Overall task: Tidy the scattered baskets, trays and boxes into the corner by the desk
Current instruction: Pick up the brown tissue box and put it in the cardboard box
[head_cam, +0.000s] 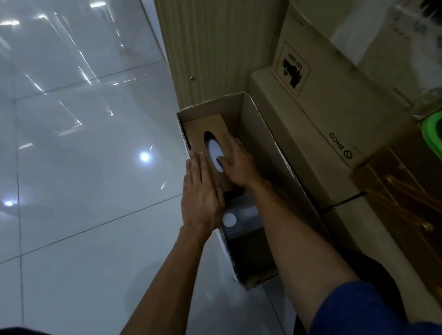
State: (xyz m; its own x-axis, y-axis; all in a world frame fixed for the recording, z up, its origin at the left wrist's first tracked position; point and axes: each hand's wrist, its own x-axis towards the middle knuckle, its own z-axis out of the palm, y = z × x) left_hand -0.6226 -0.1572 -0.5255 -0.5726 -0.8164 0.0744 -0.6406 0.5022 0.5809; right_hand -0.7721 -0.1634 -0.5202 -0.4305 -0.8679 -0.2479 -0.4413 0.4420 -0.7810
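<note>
Two hands meet on the small brown box [202, 125], which sits at the far end of the open carton [261, 142] on the floor, just left of the stacked cartons [321, 108]. The left hand [201, 197] lies flat, fingers straight, against its left side. The right hand [235, 164] curls over the top, thumb at the oval opening. The box looks light and its thin card probably dents easily, so hold its long sides and don't hook the hole.

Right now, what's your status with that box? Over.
Left hand flat against tissue box, right hand gripping it. Tissue box inside open carton. White-capped container shares carton.
</note>
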